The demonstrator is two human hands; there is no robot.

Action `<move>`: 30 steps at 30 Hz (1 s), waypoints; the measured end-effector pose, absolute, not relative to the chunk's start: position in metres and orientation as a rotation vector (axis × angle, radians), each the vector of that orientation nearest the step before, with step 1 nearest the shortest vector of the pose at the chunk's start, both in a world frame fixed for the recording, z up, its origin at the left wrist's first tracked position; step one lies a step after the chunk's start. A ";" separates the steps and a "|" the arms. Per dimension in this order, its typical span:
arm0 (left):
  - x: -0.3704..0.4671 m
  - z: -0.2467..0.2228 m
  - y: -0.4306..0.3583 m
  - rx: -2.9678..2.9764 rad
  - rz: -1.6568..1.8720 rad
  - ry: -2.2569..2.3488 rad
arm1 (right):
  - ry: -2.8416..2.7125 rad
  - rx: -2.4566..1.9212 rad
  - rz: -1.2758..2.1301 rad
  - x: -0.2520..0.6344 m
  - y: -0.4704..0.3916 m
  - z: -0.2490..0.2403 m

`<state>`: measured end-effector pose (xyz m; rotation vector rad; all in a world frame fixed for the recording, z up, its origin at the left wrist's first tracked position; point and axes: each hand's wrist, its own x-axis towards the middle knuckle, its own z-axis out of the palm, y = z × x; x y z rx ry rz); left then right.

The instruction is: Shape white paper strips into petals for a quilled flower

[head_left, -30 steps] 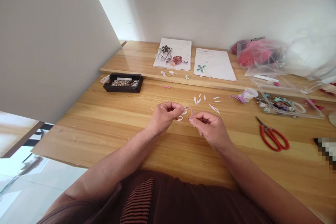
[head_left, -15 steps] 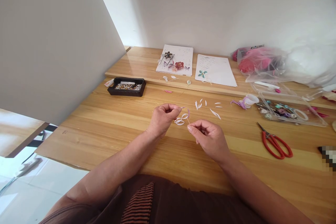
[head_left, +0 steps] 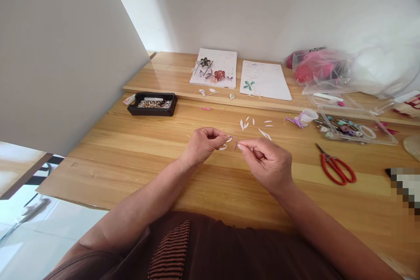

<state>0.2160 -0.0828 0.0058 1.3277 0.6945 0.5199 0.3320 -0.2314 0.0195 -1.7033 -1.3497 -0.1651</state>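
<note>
Between my two hands a thin purple strand point(head_left: 235, 142) bends in a small curve; it looks like thread or wrapped wire. My left hand point(head_left: 206, 145) pinches one end of it between thumb and forefinger. My right hand point(head_left: 269, 159) is also closed in a pinch, its fingertips against the curve's right side. Behind and below the strand, white loop-shaped pieces point(head_left: 223, 147) lie on the table, partly covered by my left fingers. Several white petal-shaped slips point(head_left: 244, 125) lie just beyond, with a longer white slip point(head_left: 264, 134) nearer my right hand.
Red-handled pliers or scissors point(head_left: 337, 169) lie at right. Behind them are a clear box of beads point(head_left: 357, 129) and a white cup point(head_left: 308, 117) with purple thread. A black bead tray point(head_left: 152, 105) stands at left. On the raised ledge are paper sheets point(head_left: 271, 81) and plastic bags point(head_left: 323, 70).
My right hand has moved from the strand's thin lower end up to the side of the purple curve. My left hand keeps its pinch. The whole view has shifted slightly.
</note>
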 end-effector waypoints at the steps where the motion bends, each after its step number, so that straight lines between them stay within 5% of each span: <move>1: 0.215 0.006 -0.083 1.365 0.488 0.697 | -1.375 -1.686 -0.199 0.333 -0.231 0.021; 21: 0.209 0.009 -0.091 1.446 0.234 0.589 | -1.128 -1.701 0.117 0.345 -0.213 0.008; 30: 0.217 0.010 -0.090 1.152 0.508 0.607 | -0.782 -1.526 0.766 0.346 -0.210 -0.006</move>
